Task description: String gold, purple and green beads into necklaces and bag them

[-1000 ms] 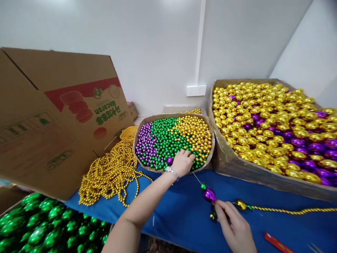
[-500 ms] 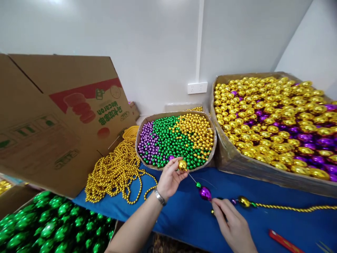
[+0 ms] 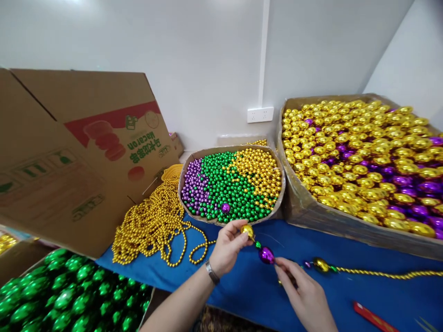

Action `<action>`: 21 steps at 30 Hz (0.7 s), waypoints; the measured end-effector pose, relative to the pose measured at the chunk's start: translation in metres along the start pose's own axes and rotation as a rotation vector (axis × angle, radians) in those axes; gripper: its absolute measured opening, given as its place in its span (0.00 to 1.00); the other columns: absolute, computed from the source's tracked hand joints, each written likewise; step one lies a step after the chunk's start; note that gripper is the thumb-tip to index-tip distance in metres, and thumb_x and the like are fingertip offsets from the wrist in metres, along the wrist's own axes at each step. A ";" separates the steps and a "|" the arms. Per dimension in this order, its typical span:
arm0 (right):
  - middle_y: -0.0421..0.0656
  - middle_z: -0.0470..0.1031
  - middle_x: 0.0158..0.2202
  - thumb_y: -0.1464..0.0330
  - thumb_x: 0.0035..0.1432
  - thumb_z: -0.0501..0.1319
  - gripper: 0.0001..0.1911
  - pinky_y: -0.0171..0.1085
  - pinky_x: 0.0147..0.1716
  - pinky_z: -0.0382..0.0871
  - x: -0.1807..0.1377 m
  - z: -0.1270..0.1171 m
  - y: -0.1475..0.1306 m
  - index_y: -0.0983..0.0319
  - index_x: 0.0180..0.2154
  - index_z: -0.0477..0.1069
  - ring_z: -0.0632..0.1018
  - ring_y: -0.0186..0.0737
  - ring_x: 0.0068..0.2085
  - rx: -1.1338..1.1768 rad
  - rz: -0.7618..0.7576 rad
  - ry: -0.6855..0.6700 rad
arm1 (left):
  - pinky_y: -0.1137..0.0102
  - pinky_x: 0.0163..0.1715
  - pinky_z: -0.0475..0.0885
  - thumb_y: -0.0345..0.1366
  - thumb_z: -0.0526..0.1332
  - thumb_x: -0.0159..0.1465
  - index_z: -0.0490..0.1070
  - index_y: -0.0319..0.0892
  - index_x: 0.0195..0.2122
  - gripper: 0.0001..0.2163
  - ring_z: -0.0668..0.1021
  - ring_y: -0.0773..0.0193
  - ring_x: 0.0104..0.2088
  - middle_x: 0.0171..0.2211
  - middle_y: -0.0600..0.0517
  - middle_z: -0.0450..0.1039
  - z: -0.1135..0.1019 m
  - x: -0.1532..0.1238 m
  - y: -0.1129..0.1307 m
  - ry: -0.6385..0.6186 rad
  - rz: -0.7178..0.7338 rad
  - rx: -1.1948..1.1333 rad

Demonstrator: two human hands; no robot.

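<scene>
above the blue-covered table [image 3: 242, 293], both hands work one bead string [image 3: 264, 252], near the front of the box of small beads [image 3: 278, 206]. left hand [image 3: 224, 249] clamped on a round gold bead [image 3: 247, 231], thumb on one side, fingers on the other. right hand [image 3: 304, 286] pinched at the near end of the purple bead [image 3: 268, 257]; can't tell if fingertips grip cord or the bead's tip. hands apart, string spanning the gap: gold, then small green bead [image 3: 258, 245], then purple. cord by the gold bead too fine to make out, likewise whether the bead is fully threaded.

step in hand looks like bringing gold up against green. to do it well: right pinch firm as the anchor, line lightly taut, left guiding the bead straight along the cord, no twist. light grip on gold; shiny shell is probably slick and could roll out of a hard squeeze. don't yank, green might bunch or the line slip. worth checking seating before letting go. mind the loose gold strands [image 3: 152, 226] just beside the left wrist, could snag. red-handled tool [image 3: 374, 317] lies well apart from the left hand.
</scene>
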State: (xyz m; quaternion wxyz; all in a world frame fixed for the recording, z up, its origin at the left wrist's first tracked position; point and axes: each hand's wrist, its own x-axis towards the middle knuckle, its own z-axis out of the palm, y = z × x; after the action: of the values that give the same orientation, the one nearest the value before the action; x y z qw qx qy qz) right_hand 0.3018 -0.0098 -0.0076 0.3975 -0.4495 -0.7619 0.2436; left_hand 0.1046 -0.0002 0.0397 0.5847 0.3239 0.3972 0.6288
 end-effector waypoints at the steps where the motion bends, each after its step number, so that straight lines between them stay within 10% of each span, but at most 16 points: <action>1: 0.43 0.78 0.33 0.57 0.61 0.53 0.15 0.31 0.30 0.74 -0.002 0.001 0.002 0.58 0.42 0.71 0.80 0.38 0.32 0.032 0.043 -0.025 | 0.68 0.36 0.72 0.37 0.69 0.52 0.72 0.41 0.43 0.18 0.76 0.64 0.36 0.38 0.48 0.72 -0.001 0.000 0.000 0.005 -0.002 -0.009; 21: 0.43 0.79 0.33 0.56 0.58 0.56 0.17 0.33 0.34 0.75 -0.013 0.015 0.012 0.59 0.44 0.67 0.81 0.39 0.34 0.216 0.243 -0.020 | 0.68 0.38 0.72 0.34 0.69 0.52 0.71 0.40 0.43 0.17 0.76 0.63 0.37 0.38 0.48 0.74 -0.010 -0.011 -0.003 -0.053 0.017 0.082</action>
State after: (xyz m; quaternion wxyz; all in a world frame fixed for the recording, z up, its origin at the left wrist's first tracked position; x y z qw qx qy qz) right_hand 0.2988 -0.0160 -0.0297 0.4034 -0.4905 -0.6753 0.3751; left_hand 0.0983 -0.0125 0.0330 0.5759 0.3675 0.4044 0.6081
